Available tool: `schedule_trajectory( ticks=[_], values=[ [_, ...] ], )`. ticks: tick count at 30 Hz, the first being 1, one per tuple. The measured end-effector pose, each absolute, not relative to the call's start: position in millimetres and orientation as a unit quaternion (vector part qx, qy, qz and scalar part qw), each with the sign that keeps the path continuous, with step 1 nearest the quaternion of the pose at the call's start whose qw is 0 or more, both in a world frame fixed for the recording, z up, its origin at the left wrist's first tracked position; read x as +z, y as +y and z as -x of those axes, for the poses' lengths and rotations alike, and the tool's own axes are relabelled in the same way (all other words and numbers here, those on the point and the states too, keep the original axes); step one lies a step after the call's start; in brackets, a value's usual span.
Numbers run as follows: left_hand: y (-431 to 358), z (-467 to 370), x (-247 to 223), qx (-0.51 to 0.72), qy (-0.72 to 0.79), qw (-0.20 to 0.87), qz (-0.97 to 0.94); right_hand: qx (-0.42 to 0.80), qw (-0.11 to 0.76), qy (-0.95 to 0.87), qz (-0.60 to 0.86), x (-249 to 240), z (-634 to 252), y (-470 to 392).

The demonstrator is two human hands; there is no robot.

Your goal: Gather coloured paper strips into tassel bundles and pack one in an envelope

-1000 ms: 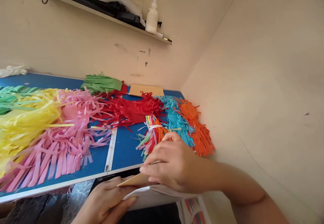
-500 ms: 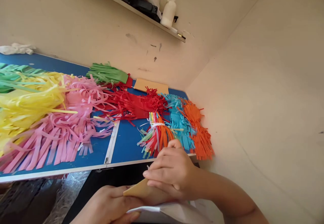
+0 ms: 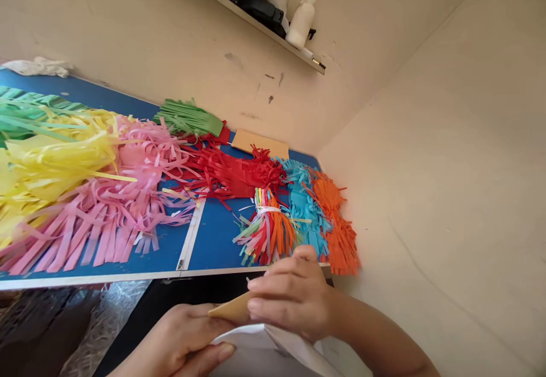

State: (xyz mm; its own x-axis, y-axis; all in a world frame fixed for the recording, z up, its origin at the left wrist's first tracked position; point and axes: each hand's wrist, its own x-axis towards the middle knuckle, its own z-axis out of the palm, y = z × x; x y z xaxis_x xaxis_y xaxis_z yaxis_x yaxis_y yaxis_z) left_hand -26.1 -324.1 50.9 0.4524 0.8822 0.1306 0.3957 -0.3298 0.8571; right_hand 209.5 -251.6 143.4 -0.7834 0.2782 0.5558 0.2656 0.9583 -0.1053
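At the bottom centre, a piece of tan card (image 3: 232, 310) shows between my hands, with a white sheet of paper (image 3: 256, 354) on its near side. My left hand (image 3: 187, 337) is closed on them, its thumb pressed on the white paper's edge. My right hand (image 3: 294, 294) lies over the tan card with its fingers bent together on it. Just beyond the right hand, a tied bundle of multicoloured paper strips (image 3: 268, 229) lies on the blue table (image 3: 222, 246). How card and paper join is hidden by my hands.
Fringed paper in yellow (image 3: 63, 164), pink (image 3: 140, 166), red (image 3: 234, 175), light blue (image 3: 305, 195) and orange (image 3: 335, 223) covers the table. Green fringe (image 3: 190, 118) and a tan card strip (image 3: 260, 143) lie at the back. A squeeze bottle (image 3: 301, 21) stands on the wall shelf (image 3: 256, 24).
The white paper has risen and shows more of its face. My right hand has shifted slightly right and down. The view has tilted a little, and both hands keep their hold.
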Motion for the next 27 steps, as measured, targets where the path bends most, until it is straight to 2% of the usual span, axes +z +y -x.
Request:
schedule_trajectory(
  ticks=[4, 7, 11, 16, 27],
  values=[
    [-305, 17, 65, 0.317, 0.426, 0.478, -0.700, 0.260, 0.401, -0.824, 0.304, 143, -218, -234],
    [-295, 13, 63, 0.348, 0.492, 0.480, -0.637, 0.299, 0.484, -0.729, 0.381, 150, -227, -242],
    [-292, 6, 51, 0.402, 0.564, 0.454, -0.561, 0.370, 0.435, -0.716, 0.403, 121, -204, -281],
    [-296, -8, 40, 0.423, 0.604, 0.431, -0.520, 0.537, 0.486, -0.482, 0.493, 53, -154, -296],
    [-299, -14, 22, 0.504, 0.519, 0.620, -0.304, 0.530, 0.530, -0.430, 0.503, 45, -150, -291]
  ],
)
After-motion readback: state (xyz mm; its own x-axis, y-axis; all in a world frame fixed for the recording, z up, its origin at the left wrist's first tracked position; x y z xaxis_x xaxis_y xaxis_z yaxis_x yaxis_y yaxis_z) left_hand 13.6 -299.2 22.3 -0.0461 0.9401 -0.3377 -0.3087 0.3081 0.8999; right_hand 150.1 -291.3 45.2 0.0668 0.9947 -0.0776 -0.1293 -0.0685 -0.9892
